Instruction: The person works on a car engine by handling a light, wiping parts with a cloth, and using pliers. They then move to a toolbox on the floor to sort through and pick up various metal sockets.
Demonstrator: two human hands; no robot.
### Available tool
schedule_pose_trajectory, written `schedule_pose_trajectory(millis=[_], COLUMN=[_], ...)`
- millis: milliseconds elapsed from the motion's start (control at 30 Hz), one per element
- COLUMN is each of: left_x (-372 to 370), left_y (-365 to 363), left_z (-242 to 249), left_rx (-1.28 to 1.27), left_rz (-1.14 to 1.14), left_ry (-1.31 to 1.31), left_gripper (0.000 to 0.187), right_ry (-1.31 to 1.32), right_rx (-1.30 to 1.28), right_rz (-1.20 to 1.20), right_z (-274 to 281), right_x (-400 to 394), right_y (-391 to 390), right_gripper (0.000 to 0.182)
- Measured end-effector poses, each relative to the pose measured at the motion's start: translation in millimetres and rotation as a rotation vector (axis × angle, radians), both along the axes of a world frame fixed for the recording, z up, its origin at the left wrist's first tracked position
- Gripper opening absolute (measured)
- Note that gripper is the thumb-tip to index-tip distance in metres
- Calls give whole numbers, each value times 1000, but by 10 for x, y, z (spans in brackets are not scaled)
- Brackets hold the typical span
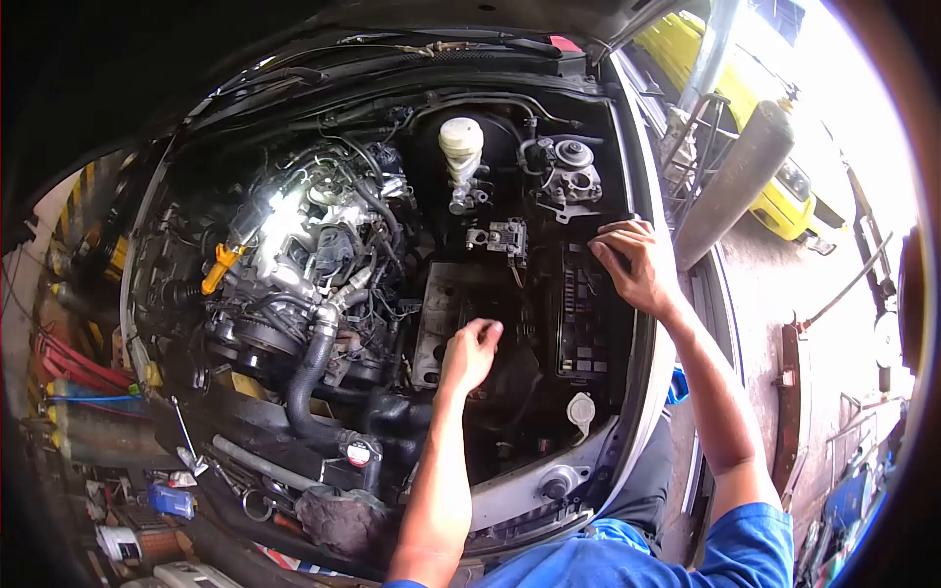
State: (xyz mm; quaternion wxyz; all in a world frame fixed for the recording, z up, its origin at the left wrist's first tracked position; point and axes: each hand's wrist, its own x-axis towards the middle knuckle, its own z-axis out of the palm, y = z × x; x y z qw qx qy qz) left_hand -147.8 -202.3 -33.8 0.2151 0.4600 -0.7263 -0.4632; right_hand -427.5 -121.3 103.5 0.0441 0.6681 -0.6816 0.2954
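Over the front part of the engine bay, my left hand [469,359] has its fingers curled and pressed together; whatever may be in them is hidden. Behind and beside it lies a flat grey metal plate [438,306] with holes. My right hand [637,263] is at the inner edge of the fender [647,377], fingers bent and thumb apart, with nothing visible in it. Just left of that hand sits an uncovered fuse box [580,312] with rows of fuses and relays. A small metal bracket with a connector [498,238] stands farther back, apart from both hands.
A lit work lamp with a yellow handle [220,269] lies on the engine [323,230]. A brake fluid reservoir [461,139] and a fuel filter housing [572,176] stand at the back. Wrenches [184,428] and a crumpled rag [341,516] lie along the front. A gas cylinder [735,181] leans outside.
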Motion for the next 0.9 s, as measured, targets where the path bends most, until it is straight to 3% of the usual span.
schedule_pose_trajectory(millis=[33, 167, 233, 300, 367, 400, 500, 533, 667, 767, 800, 900], left_x=[-23, -240, -399, -565, -734, -806, -962, -1061, -1262, -1218, -1114, -918], left_y=[-93, -901, -1320, -1670, -1997, -2076, -2158, -2141, -2222, -2341, -2275, -2457], left_z=[-39, -239, -246, -412, -795, -768, -673, -651, -1075, -1239, -1000, -1203], left_rx=[88, -366, -461, -747, -742, -745, -442, -407, -673, -661, -495, -661], left_rz=[63, 215, 261, 239, 203, 181, 56, 131, 40, 7, 1, -163], left_ry=[60, 5, -24, 8, 35, 53, 102, -45, -84, -240, -227, -175], left_gripper=[37, 42, 51, 55, 52, 50, 44, 36, 33, 35, 38, 38], right_ry=[-10, -74, -82, -70, -69, -76, -93, -87, -202, -251, -267, -292], right_rx=[-16, -21, -25, -65, -67, -75, -57, -53, -38, -25, -21, -9], right_rz=[-8, -7, 12, 16, 4, 7, 1, 9, -2, -21, -24, -36], right_z=[-1, -11, -14, -28, 25, 19, 23, 28, 56, 92, 79, 76], right_x=[3, -10, -33, -27, 22, 15, 14, 17, 42, 59, 58, 89], right_y=[-7, -9, -19, -48, -51, -60, -67, -78, -69, -68, -56, -41], right_gripper=[20, 21, 20, 17, 16, 16, 16, 16, 20, 23, 24, 23])
